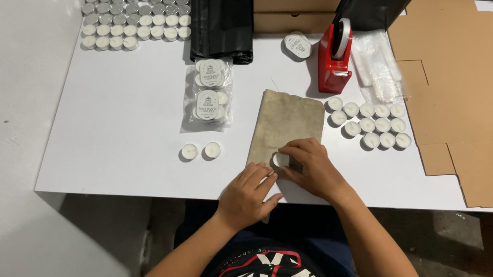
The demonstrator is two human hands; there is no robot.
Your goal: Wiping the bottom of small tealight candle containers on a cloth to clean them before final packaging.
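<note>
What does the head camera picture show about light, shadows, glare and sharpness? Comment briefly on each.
Head view: bright overhead light makes the white table nearly glare-white; the red tape dispenser and loose tealights cast short soft shadows; the floor below is dim; the left hand and right hand look sharp; table edges splay from the wide lens.

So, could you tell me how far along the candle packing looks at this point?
Done: two clear bags of tealights lie sealed near the table's middle. In hand: the right hand pinches one tealight on the brown mat, and the left hand rests beside it. Left: two loose tealights, a cluster by the red tape dispenser, the big batch at the far left corner, and flat cardboard boxes not yet folded.
</note>
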